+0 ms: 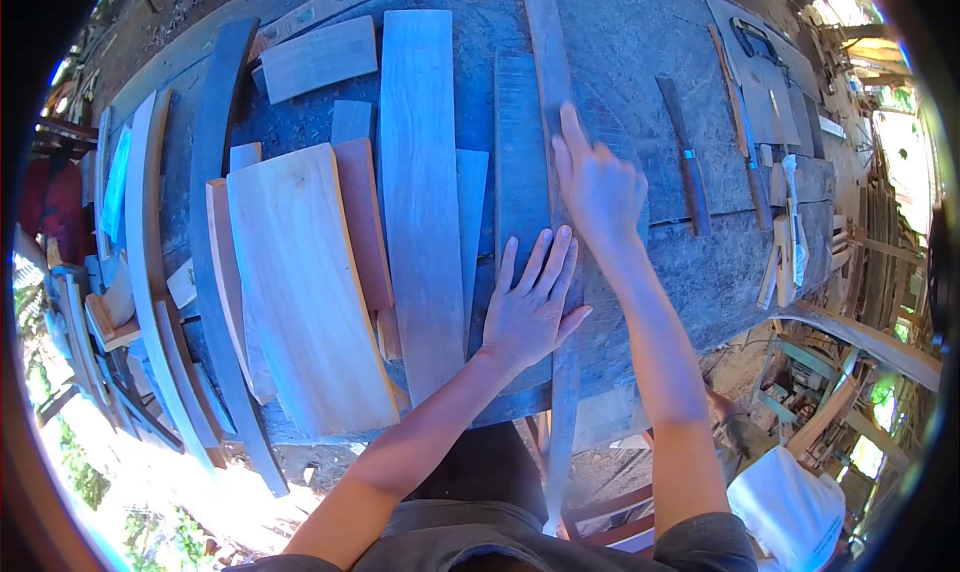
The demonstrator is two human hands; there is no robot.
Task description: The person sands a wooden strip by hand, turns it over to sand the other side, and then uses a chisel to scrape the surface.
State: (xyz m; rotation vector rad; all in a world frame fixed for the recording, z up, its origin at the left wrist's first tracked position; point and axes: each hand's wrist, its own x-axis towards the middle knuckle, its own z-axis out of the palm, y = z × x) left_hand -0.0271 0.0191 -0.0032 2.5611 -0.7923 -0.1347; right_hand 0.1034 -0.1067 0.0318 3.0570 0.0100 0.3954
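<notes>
On the workbench (630, 42), seen from the head camera, a long thin strip (540, 52) lies lengthwise over a dark board (518, 142), and both hands are on that pair. The left hand (528, 312) is spread wide and flat, palm down, fingers fanned across the near end of the board and just onto the strip. That looks to me like weight put there to stop the wood sliding. Just beyond it, the right hand (600, 187) lies on the strip with the forefinger stretched along its length, as if following the edge. I cannot tell whether the other fingers curl round that edge, because the back of the hand hides them. Left of the left hand a wide pale plank (420, 172) and a broad curved board (305, 292) lie side by side. Right of the right hand lies a slim dark tool (690, 177), too small to name. The strip's near end runs off the bench and is lost against the person's body.
</notes>
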